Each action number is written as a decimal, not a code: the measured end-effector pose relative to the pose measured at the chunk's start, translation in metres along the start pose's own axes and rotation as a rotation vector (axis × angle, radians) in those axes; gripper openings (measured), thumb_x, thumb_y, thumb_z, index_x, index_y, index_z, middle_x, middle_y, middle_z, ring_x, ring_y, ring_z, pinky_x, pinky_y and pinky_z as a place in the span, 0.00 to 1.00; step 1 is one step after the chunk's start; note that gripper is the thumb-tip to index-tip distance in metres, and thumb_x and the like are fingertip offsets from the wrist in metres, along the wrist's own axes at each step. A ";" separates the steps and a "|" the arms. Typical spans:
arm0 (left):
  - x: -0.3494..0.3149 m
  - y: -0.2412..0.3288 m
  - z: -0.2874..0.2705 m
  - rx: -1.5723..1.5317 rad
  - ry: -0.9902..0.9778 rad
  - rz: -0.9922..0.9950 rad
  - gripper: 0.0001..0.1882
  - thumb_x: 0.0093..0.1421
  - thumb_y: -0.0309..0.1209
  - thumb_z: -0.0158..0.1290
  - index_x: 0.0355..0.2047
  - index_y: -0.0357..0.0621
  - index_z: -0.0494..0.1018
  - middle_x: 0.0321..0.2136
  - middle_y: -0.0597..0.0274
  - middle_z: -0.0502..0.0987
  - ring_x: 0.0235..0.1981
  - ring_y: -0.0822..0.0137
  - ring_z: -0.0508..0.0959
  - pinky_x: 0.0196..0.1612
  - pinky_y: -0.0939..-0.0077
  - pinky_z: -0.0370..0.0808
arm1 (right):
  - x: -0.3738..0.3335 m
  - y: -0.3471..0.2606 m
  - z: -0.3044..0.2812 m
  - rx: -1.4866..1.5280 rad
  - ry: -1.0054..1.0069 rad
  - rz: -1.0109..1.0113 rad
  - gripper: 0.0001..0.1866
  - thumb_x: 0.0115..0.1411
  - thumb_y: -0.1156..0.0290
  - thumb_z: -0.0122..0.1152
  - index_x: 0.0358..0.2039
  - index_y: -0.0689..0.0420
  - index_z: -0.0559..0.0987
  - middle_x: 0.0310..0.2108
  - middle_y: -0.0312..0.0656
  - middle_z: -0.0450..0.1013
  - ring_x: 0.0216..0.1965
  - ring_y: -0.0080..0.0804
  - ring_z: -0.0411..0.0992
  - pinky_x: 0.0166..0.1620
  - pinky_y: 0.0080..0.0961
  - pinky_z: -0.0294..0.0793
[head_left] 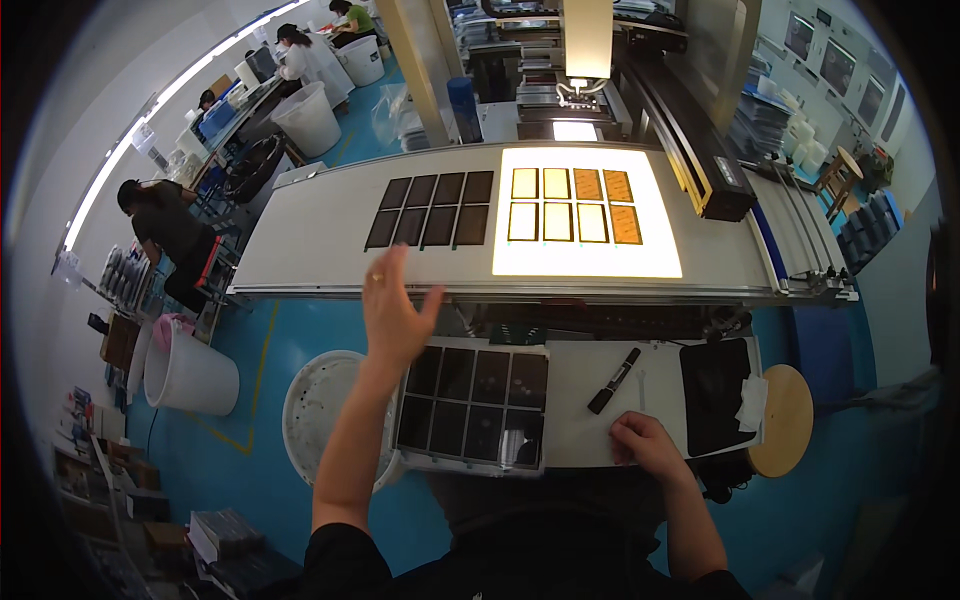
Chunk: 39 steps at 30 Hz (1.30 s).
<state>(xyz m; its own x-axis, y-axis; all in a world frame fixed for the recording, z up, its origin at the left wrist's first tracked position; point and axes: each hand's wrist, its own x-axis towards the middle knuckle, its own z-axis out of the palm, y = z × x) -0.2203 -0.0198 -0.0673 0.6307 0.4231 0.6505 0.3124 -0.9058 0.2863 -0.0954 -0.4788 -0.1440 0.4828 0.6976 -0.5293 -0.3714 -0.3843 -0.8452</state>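
Observation:
My left hand reaches up toward the near edge of the long pale machine bed, fingers stretched out and thumb apart, holding nothing. Just beyond its fingertips, several dark rectangular panels lie in two rows on the bed. Below that hand, a tray holds more glossy dark panels in two rows. My right hand rests low over the white worktable with its fingers curled closed; whatever is inside them, if anything, is hidden. A black marker pen lies just above it on the table.
A glowing light panel on the bed bears several framed pieces, some amber. Above it stands a machine gantry. A black mat with white paper, a round stool and a white bin are close by. Other people work at left.

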 end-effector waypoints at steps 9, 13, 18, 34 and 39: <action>0.041 0.017 0.000 0.016 -0.154 0.092 0.30 0.68 0.46 0.63 0.66 0.48 0.74 0.72 0.47 0.66 0.78 0.40 0.55 0.79 0.36 0.45 | 0.006 -0.004 0.003 -0.025 0.004 0.014 0.10 0.76 0.65 0.60 0.42 0.59 0.78 0.30 0.37 0.78 0.27 0.27 0.78 0.30 0.24 0.78; 0.082 0.028 0.031 0.070 -0.340 0.285 0.24 0.74 0.44 0.50 0.66 0.55 0.77 0.75 0.47 0.63 0.81 0.43 0.50 0.80 0.34 0.35 | 0.003 -0.004 0.007 -0.008 -0.023 -0.022 0.10 0.76 0.64 0.60 0.41 0.59 0.78 0.30 0.36 0.78 0.27 0.26 0.79 0.29 0.24 0.77; 0.108 0.029 0.053 0.275 -0.544 0.214 0.26 0.76 0.42 0.44 0.71 0.57 0.75 0.78 0.50 0.60 0.83 0.46 0.44 0.82 0.37 0.33 | -0.004 0.004 0.006 0.009 0.066 -0.029 0.11 0.76 0.63 0.60 0.40 0.57 0.79 0.28 0.35 0.78 0.26 0.24 0.78 0.30 0.23 0.78; 0.034 0.059 0.016 -0.163 -0.100 0.293 0.25 0.67 0.33 0.57 0.65 0.46 0.75 0.67 0.44 0.71 0.72 0.42 0.66 0.77 0.42 0.55 | -0.002 0.004 0.006 0.063 -0.014 -0.073 0.11 0.76 0.63 0.61 0.41 0.58 0.79 0.28 0.34 0.77 0.28 0.23 0.76 0.31 0.23 0.77; -0.071 0.115 -0.043 -0.487 -0.817 0.387 0.35 0.59 0.39 0.70 0.65 0.42 0.74 0.68 0.41 0.70 0.70 0.39 0.70 0.72 0.46 0.68 | -0.006 -0.008 0.018 -0.023 -0.006 -0.062 0.11 0.76 0.64 0.61 0.42 0.59 0.79 0.30 0.34 0.77 0.30 0.22 0.76 0.34 0.23 0.76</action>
<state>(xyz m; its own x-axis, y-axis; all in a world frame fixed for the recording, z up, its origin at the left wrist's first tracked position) -0.2602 -0.1553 -0.0503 0.9748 -0.1788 0.1333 -0.2226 -0.8174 0.5313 -0.1096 -0.4689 -0.1329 0.4995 0.7242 -0.4754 -0.3225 -0.3539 -0.8779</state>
